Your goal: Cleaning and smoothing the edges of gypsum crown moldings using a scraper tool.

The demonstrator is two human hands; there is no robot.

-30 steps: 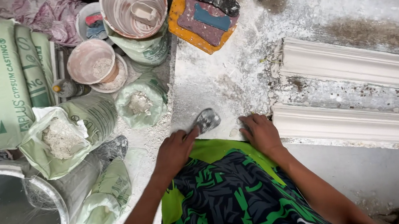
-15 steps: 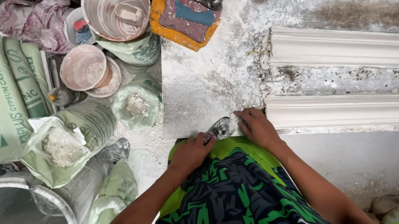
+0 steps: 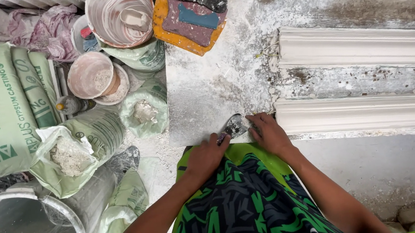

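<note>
Item: small metal scraper blade [image 3: 234, 126], plaster-smeared, lying at the near edge of the dusty white slab [image 3: 206, 101]. I take the slab as my landmark.

Position: both my hands sit at the slab's near edge, the blade between them. My left hand [image 3: 206, 155] grips its lower end, fingers curled round what I take to be the handle, which is hidden in the fist. My right hand [image 3: 270, 133] rests just right of the blade, fingers loosely spread and flat on the slab, holding nothing that I can see.

Axis: the blade's long axis runs diagonally, from my left hand up and rightward, tip pointing toward the near white moulding strip [image 3: 366, 112] that abuts the slab's right side. The left hand is on it; the right is just beside its tip.

Left of the slab: open bags of white powder [image 3: 68, 157], a pinkish cup [image 3: 91, 75]. Beyond the slab's far edge: an orange-edged sponge float [image 3: 190, 23].
</note>
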